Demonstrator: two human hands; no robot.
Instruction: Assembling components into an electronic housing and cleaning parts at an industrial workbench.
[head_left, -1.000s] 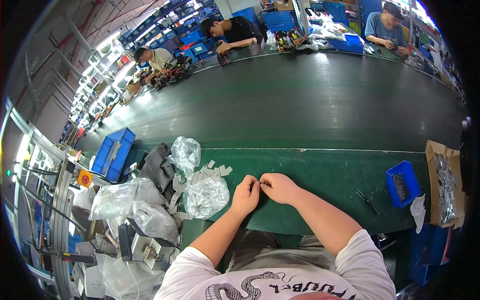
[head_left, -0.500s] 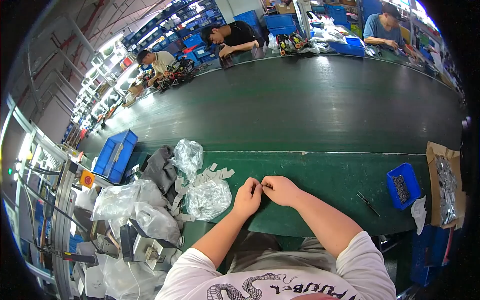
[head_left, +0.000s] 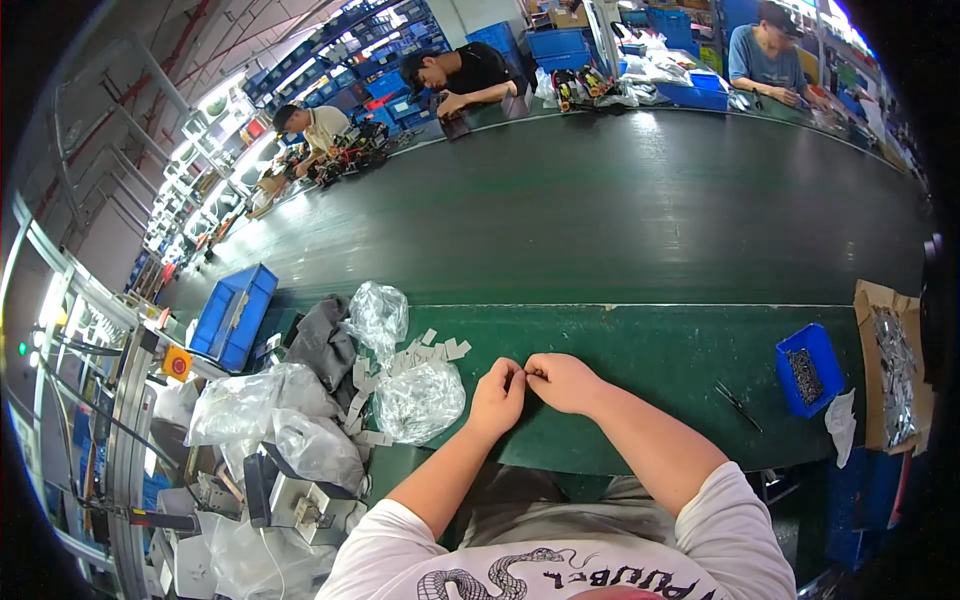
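Observation:
My left hand (head_left: 498, 396) and my right hand (head_left: 562, 382) meet over the green bench top (head_left: 620, 440), close to its front edge. Both are closed, with thumbs and fingertips pinched together. Whatever sits between the fingertips is tiny and dark, too small to name. Left of my left hand lies a clear plastic bag (head_left: 420, 402) of shiny parts, with several small grey flat pieces (head_left: 432, 352) scattered behind it. A pair of tweezers (head_left: 738, 405) lies on the bench to the right of my right hand.
A blue bin (head_left: 808, 370) of small dark screws and a cardboard box (head_left: 893, 375) of silvery parts stand at right. Plastic bags (head_left: 235, 405) and a blue crate (head_left: 234, 317) crowd the left. Beyond runs a dark conveyor belt (head_left: 600, 210), with several people working along its far side.
My hands stay pinched together in nearly the same place. The whole view has shifted very slightly. Across the belt, the person at far right has raised their head a little.

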